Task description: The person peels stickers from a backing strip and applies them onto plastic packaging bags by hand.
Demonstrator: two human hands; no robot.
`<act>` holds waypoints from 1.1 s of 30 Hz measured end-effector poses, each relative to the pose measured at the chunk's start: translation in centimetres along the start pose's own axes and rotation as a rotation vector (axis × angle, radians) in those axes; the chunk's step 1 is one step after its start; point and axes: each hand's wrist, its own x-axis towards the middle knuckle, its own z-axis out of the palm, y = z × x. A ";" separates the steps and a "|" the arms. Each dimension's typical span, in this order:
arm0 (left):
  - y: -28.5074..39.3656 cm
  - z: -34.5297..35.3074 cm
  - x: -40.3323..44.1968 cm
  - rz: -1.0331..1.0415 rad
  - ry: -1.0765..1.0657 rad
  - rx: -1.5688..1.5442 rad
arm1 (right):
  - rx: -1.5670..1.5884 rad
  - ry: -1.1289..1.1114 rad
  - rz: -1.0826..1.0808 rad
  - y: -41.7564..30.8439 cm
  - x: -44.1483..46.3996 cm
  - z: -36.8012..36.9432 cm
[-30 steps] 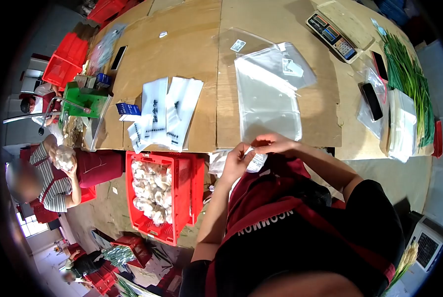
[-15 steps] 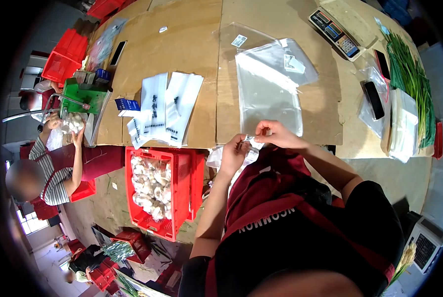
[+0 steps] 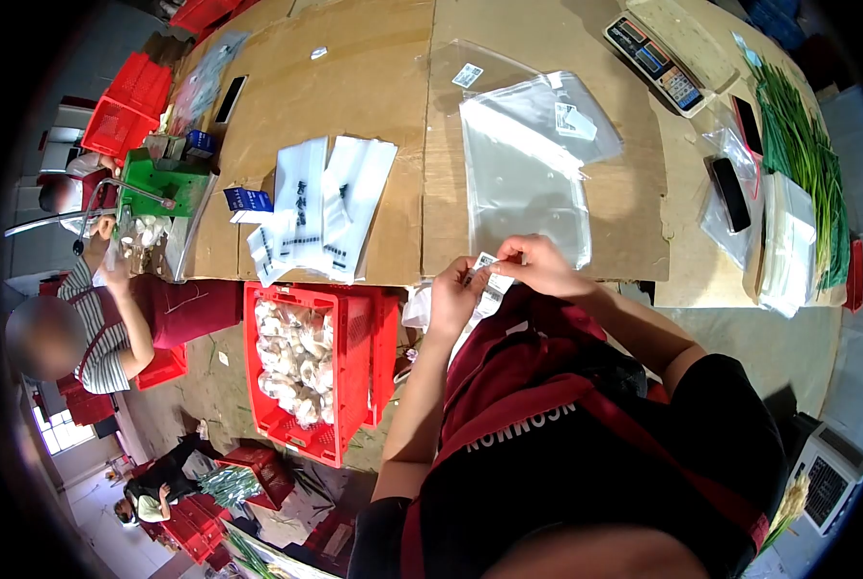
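At the table's front edge, my left hand pinches a white strip of printed labels. My right hand has its fingers closed on the upper end of the same strip, close to the left fingertips. Just beyond my hands, clear plastic bags lie flat on the cardboard-covered table, with small printed labels on some. Printed white bags lie farther left, beside a blue packet.
Below the table edge, a red crate holds several bagged white bulbs. A scale, phones and green stalks are at the right. A co-worker in a striped top is at the left by a green device.
My hands have risen slightly, and the label strip shows more fully between them. The co-worker's hand has drawn back from the bagged bulbs, which rest by the green device.
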 end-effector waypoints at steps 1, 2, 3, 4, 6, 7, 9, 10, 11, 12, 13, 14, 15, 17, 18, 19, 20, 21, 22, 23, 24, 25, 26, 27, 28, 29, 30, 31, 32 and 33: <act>-0.1 -0.1 0.2 0.000 0.002 0.000 | 0.006 0.052 -0.004 0.1 0.1 -0.2; -0.2 -0.4 0.4 -0.056 -0.008 0.069 | 0.011 0.102 -0.008 0.3 0.3 -0.5; -0.3 -0.6 0.5 -0.113 -0.018 0.138 | 0.004 0.150 -0.058 1.1 1.2 -1.3; -0.2 -0.7 0.5 -0.113 -0.017 0.138 | -0.056 0.216 -0.044 1.8 2.1 -2.3; 0.2 -0.7 0.1 0.008 -0.148 0.064 | -0.487 0.362 -0.157 3.6 4.0 -5.2; 0.5 -0.6 -0.2 0.014 -0.193 -0.001 | -0.489 0.367 -0.156 4.3 4.3 -6.2; -1.2 -0.3 -0.5 0.019 -0.195 0.011 | -1.234 0.366 0.084 4.5 4.8 -7.5; -1.7 -0.3 -0.4 0.022 -0.189 0.018 | -1.233 0.373 0.077 4.0 4.9 -7.8; -2.4 -0.6 -0.8 -0.015 -0.197 -0.005 | -1.190 0.401 0.027 3.7 4.5 -8.0; -2.3 -0.7 -1.1 -0.024 -0.192 -0.007 | -1.145 0.422 -0.019 3.3 3.8 -7.7; -2.3 -0.7 -1.2 0.017 -0.142 -0.160 | -1.145 0.415 -0.022 3.5 3.2 -7.5; -2.5 -0.8 -1.3 0.053 -0.124 -0.199 | -1.102 0.287 -0.283 3.6 2.4 -7.3; -2.7 -0.9 -1.3 0.089 -0.108 -0.238 | -1.042 0.157 -0.537 3.7 1.8 -7.4; -2.9 -0.9 -1.2 0.129 -0.105 -0.302 | -1.028 0.177 -0.458 6.3 1.7 -7.4; -3.0 -0.8 -1.0 0.135 -0.118 -0.327 | -1.015 0.201 -0.387 6.5 1.9 -7.4; -2.9 -0.6 -0.7 0.154 -0.084 -0.241 | -0.967 0.215 -0.383 6.6 2.1 -7.4; -2.8 -0.6 -0.7 0.158 -0.086 -0.238 | -0.968 0.221 -0.384 6.7 2.2 -7.6; -1.5 -0.6 -0.9 0.109 -0.097 -0.232 | -0.895 0.150 -0.379 6.3 2.3 -7.7; -0.6 -0.7 -1.0 0.061 -0.102 -0.225 | -0.821 0.076 -0.379 6.0 2.5 -7.7; -0.4 -0.7 -1.1 0.049 -0.084 -0.285 | -0.821 0.074 -0.384 5.6 2.4 -7.8; -0.9 -0.7 -1.1 0.049 -0.080 -0.285 | -0.857 0.075 -0.419 5.2 2.1 -7.7; -1.8 -0.7 -1.0 0.042 -0.065 -0.310 | -0.874 0.075 -0.432 5.2 2.0 -7.6; -2.6 -0.8 -1.0 0.032 -0.054 -0.335 | -0.891 0.075 -0.446 5.2 1.9 -7.5; -2.7 -1.0 -1.0 0.037 -0.070 -0.321 | -0.861 0.069 -0.407 5.5 2.1 -7.6; -2.7 -0.8 -1.0 0.037 -0.077 -0.320 | -0.832 0.065 -0.369 5.9 2.3 -7.7; -2.7 -0.5 -1.0 0.040 -0.054 -0.326 | -0.833 0.071 -0.366 6.4 2.5 -7.7; -2.6 -0.3 -1.1 0.042 -0.027 -0.332 | -0.806 0.095 -0.341 6.7 2.9 -7.4; -2.8 -0.3 -1.1 0.024 -0.044 -0.318 | -0.777 0.116 -0.317 7.0 3.2 -7.2; -3.1 -0.5 -1.1 0.026 -0.038 -0.316 | -0.775 0.113 -0.322 7.2 3.3 -7.2; -3.2 -0.8 -1.1 0.027 -0.063 -0.266 | -0.790 0.108 -0.292 7.0 3.3 -7.2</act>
